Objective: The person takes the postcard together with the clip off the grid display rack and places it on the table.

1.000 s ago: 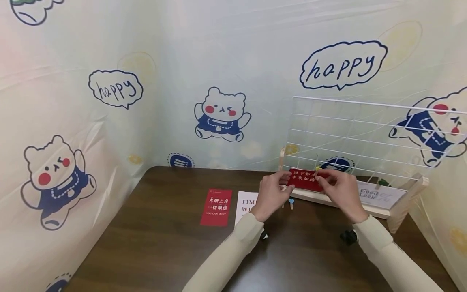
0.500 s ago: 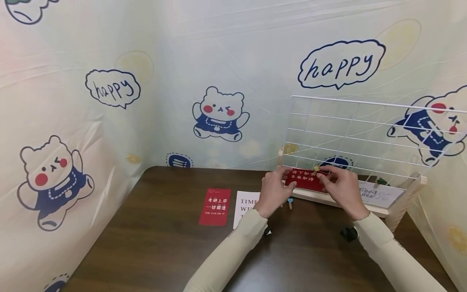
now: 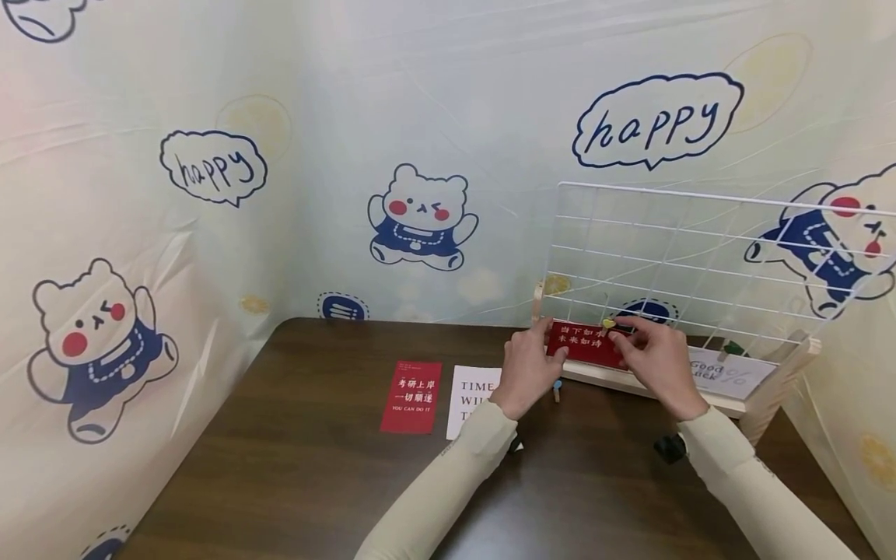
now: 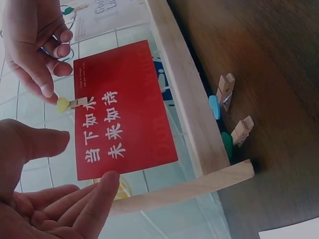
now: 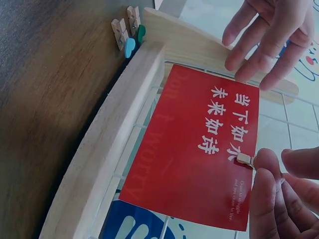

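A red card with white Chinese characters [image 4: 134, 109] stands against the white wire grid [image 3: 700, 196], just above its wooden base [image 4: 182, 84]. At the card's top edge sits a small wooden clothespin with a yellow heart [image 4: 63, 104]. My right hand [image 3: 658, 362] pinches this clothespin between thumb and fingertips, as the right wrist view shows. My left hand [image 3: 532, 369] is at the card's left end, one fingertip right at its edge. Its thumb stands apart from the card, and the fingers are spread loosely.
A white "Good Luck" card [image 3: 735, 377] is clipped at the grid's right. On the brown table [image 3: 280, 467] lie a red card [image 3: 411, 398] and a white card [image 3: 469, 393]. Clothespins with a blue heart [image 4: 226, 89] and a green heart [image 4: 242, 130] lie before the base.
The right hand's fingers have shifted slightly, and more of the yellow heart now shows. The left hand stays by the card's left end. The head view has turned a little.
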{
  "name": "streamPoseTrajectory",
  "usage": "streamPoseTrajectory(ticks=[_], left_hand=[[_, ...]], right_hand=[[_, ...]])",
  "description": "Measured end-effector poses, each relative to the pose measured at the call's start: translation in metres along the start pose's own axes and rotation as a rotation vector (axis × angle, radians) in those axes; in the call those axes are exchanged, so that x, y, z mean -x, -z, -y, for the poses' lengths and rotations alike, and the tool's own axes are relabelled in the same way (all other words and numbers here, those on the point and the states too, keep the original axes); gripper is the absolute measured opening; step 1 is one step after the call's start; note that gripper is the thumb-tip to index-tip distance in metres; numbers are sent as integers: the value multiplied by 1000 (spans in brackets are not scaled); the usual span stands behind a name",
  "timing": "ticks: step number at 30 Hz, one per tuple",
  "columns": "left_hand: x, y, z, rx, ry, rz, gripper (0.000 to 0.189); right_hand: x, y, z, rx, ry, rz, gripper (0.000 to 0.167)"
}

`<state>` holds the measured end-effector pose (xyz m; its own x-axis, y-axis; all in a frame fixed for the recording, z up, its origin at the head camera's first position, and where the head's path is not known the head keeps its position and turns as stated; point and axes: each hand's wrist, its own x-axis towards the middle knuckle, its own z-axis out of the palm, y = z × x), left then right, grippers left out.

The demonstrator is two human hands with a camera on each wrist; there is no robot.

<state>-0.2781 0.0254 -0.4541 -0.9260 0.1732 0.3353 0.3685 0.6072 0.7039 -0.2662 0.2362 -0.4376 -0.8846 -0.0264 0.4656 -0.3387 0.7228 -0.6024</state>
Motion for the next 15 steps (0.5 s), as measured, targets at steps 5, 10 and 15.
streamPoseTrajectory(ticks=[5, 10, 15], left_hand=[[-3, -3, 0, -32, -10, -10, 52], [-5, -5, 1, -61, -17, -9, 51], [-6, -7, 2, -76, -18, -19, 46]], right_hand=[[-2, -1, -1, -5, -1, -3, 34], [-3, -3, -2, -7, -15, 12, 36], [-5, -5, -4, -29, -18, 21, 36]])
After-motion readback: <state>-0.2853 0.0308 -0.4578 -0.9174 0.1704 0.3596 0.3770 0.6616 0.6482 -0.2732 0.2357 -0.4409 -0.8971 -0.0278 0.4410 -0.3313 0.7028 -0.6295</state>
